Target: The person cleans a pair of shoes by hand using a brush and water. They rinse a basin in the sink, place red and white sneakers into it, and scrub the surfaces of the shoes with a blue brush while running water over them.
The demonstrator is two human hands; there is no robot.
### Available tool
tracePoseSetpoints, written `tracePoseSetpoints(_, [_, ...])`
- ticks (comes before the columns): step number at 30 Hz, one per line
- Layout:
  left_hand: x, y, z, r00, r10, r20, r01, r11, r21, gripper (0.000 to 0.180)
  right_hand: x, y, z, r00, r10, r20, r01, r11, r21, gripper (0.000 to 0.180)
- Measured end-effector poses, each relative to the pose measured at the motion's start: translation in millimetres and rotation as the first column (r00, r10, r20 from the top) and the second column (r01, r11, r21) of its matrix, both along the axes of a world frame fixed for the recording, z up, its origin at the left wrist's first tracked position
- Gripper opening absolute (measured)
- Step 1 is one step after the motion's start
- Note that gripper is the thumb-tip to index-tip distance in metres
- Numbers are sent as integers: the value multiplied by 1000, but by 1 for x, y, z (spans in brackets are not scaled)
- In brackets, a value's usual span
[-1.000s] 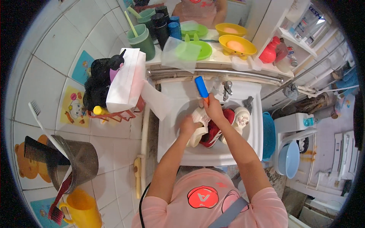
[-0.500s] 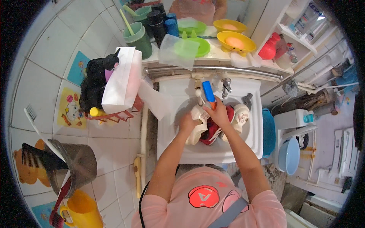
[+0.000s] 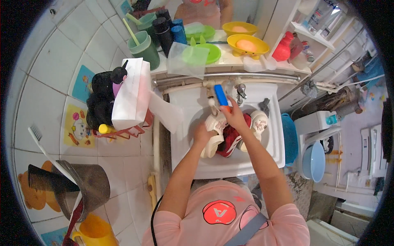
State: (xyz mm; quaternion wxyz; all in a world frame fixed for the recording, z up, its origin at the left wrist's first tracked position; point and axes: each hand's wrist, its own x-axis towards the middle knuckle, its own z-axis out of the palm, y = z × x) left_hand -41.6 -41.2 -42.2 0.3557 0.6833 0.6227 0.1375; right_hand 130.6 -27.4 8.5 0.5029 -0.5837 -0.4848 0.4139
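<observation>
In the white sink [image 3: 183, 166], my left hand [image 3: 202, 134] is closed round the side of a cream clog [image 3: 212, 148]. My right hand [image 3: 235, 118] grips the orange end of a blue-and-orange brush [image 3: 221, 95]; its bristles cannot be made out. The brush is held above the clog's far end, near the taps. Between the clogs lies a red sneaker [image 3: 232, 143] with white stripes, partly behind my right forearm. The second cream clog [image 3: 259, 122], with a printed picture, rests to the right of it.
A metal tap [image 3: 241, 91] and a towel rail [image 3: 230, 75] stand behind the sink. On the shelf are yellow dishes [image 3: 248, 46] and a green cup [image 3: 144, 51]. A tissue pack [image 3: 132, 94] sits in a wall basket at left. Blue basins [image 3: 313, 162] stand at right.
My right hand has lifted slightly away from the clog, the brush still in it. My left hand keeps its hold on the clog. The whole view has shifted a little.
</observation>
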Motion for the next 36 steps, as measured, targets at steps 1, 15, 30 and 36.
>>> tracePoseSetpoints(1, [-9, 1, -4, 1000, 15, -5, -15, 1000, 3, 61, -6, -12, 9, 998, -28, 60, 31, 998, -49, 54])
tracePoseSetpoints(15, [1, -14, 0, 1000, -1, 18, 0, 996, 88, 53, -4, -72, -45, 843, 161, 513, -94, 983, -155, 48])
tracePoseSetpoints(30, [11, -6, -19, 999, 3, -48, -1, 1000, 31, 55, -15, -98, -51, 829, 192, 525, -137, 980, -142, 53])
tracePoseSetpoints(36, [3, -3, -29, 995, -3, -101, 7, 999, 38, 54, -9, -85, -52, 896, 30, 443, 105, 955, -276, 53])
